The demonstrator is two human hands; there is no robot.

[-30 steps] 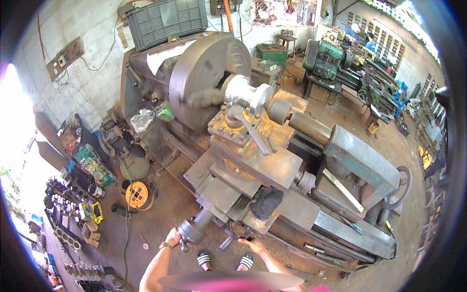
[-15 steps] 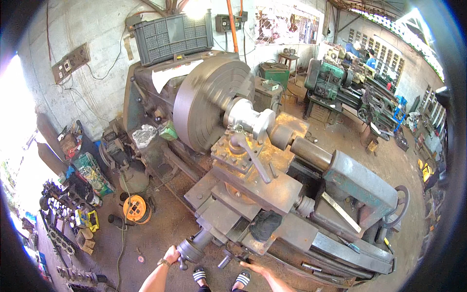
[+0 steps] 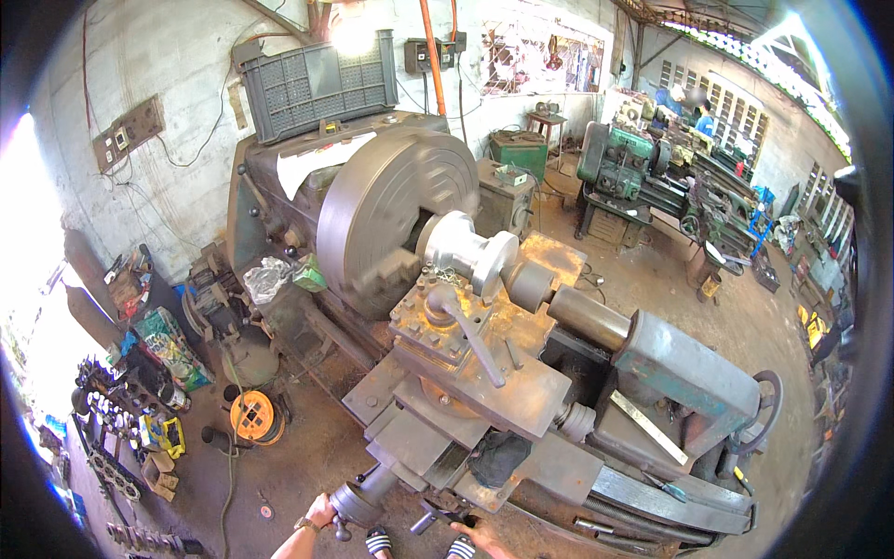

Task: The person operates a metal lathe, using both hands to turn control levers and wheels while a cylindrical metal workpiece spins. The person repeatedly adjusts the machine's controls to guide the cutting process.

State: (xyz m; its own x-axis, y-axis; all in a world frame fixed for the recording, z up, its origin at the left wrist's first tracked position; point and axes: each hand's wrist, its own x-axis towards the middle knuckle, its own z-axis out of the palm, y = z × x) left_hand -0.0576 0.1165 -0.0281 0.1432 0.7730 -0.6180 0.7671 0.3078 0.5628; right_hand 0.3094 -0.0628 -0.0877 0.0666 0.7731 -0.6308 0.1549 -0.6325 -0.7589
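Observation:
My left hand [image 3: 321,511], with a watch on its wrist, is closed on the rim of a round metal handwheel [image 3: 357,506] at the near end of the lathe's cross slide. To its right, my right hand [image 3: 477,535] is closed at the right end of a dark crank handle [image 3: 440,514]; its fingers show only in part. Beyond my hands, a shiny spool-shaped metal workpiece [image 3: 468,252] sits between the large blurred chuck [image 3: 396,219] and the tailstock [image 3: 689,363]. Beside the workpiece stands the tool post [image 3: 442,317] with its clamping lever [image 3: 480,352]. Shavings lie near the cutting spot.
A black cloth [image 3: 500,456] lies on the carriage and a flat bar [image 3: 649,427] beside the tailstock. A grey crate [image 3: 321,84] stands on the headstock. An orange cable reel [image 3: 257,416] and engine parts sit at left. Another green lathe [image 3: 633,158] and people are far right.
My right hand and the crank handle have shifted, with the crank turned to a different angle. My left hand stays on the handwheel. The chuck is blurred in both frames; the whole view has shifted slightly.

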